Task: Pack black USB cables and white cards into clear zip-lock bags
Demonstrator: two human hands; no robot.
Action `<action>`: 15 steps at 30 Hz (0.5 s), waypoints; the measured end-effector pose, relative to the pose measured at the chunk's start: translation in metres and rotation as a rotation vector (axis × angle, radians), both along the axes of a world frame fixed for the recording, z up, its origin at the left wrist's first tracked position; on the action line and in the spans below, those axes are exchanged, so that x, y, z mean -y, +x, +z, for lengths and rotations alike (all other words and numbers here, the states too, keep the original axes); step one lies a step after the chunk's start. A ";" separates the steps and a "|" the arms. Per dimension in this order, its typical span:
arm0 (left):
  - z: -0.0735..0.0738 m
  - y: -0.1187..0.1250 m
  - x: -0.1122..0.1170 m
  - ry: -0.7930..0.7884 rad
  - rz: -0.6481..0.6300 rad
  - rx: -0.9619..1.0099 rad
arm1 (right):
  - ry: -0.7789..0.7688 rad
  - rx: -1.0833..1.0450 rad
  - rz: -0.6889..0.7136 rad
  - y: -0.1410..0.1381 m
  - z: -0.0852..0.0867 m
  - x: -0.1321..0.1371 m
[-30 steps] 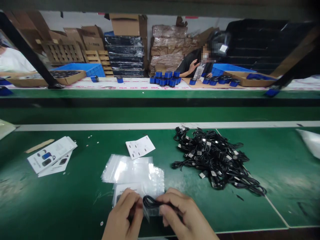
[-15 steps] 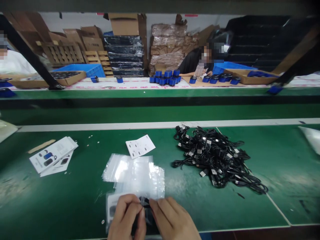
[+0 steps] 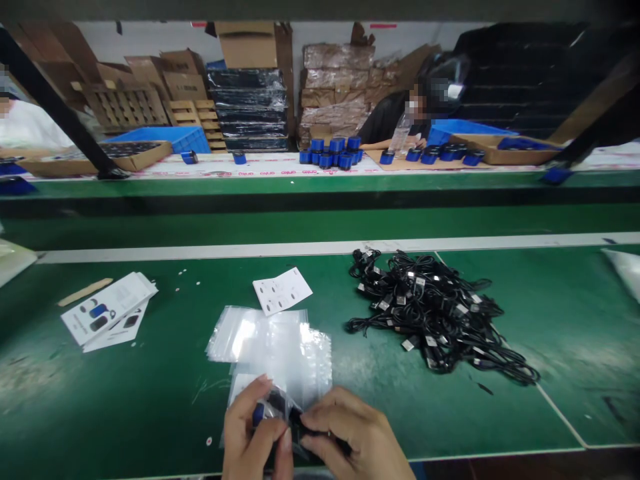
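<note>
My left hand (image 3: 250, 437) and my right hand (image 3: 353, 437) meet at the near edge of the green table (image 3: 150, 400). Together they pinch a small clear plastic bag (image 3: 280, 407) that has a coiled black cable and a printed card inside. Both hands are closed on it, fingertips almost touching. Just beyond them lies a loose stack of empty clear bags (image 3: 273, 343). A pile of black cables (image 3: 430, 313) with silver plugs sits to the right of it.
A white card (image 3: 283, 290) lies behind the bags, printed leaflets (image 3: 107, 310) and a wooden stick (image 3: 83, 291) at the left. Across the conveyor, blue round parts (image 3: 333, 153), cardboard trays and a seated person (image 3: 400, 117) fill the far bench.
The cable that stuck out between my fingers a second ago now sits inside the clear bag. My hands have shifted slightly and tilted the bag up.
</note>
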State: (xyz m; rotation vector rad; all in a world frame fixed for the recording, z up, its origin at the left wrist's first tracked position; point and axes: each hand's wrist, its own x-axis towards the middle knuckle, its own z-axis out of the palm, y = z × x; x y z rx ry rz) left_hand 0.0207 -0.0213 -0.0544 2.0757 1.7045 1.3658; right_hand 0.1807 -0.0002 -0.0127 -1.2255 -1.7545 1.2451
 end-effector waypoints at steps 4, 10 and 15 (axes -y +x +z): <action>0.000 0.002 0.000 0.050 -0.014 0.009 | -0.098 -0.044 0.081 0.000 0.008 -0.004; 0.005 0.005 -0.001 0.063 -0.003 0.091 | -0.294 -0.089 -0.053 -0.001 0.007 -0.004; 0.006 0.005 -0.001 0.125 -0.036 0.055 | 0.067 0.133 0.008 -0.009 0.003 -0.003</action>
